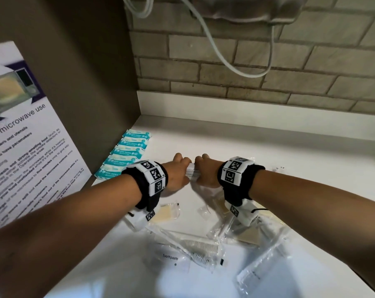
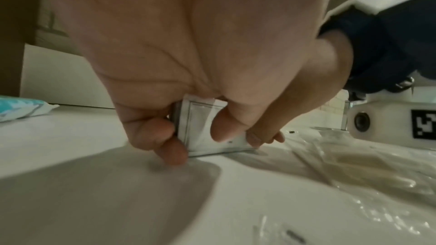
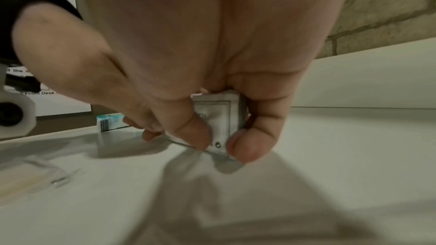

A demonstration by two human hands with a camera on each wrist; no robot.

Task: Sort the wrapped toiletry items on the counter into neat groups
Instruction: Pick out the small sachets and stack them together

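A small white printed box (image 1: pixel 192 172) stands on the white counter (image 1: pixel 268 151), held from both sides. My left hand (image 1: pixel 182 167) grips its left end, thumb in front and fingers curled behind, as the left wrist view shows on the box (image 2: pixel 200 118). My right hand (image 1: pixel 204 168) grips the right end; in the right wrist view the thumb and a finger pinch the box (image 3: pixel 220 116). A row of teal wet-wipe packets (image 1: pixel 126 153) lies along the left wall. Clear-wrapped items lie under my wrists, among them a comb (image 1: pixel 201 247) and a toothpaste sachet (image 1: pixel 171 258).
A brown side panel with a microwave notice (image 1: pixel 25 147) closes off the left. Behind the counter rises a brick wall (image 1: pixel 268 72) with a white cable (image 1: pixel 229 61) hanging down. More clear packets (image 1: pixel 262 265) lie at the front right.
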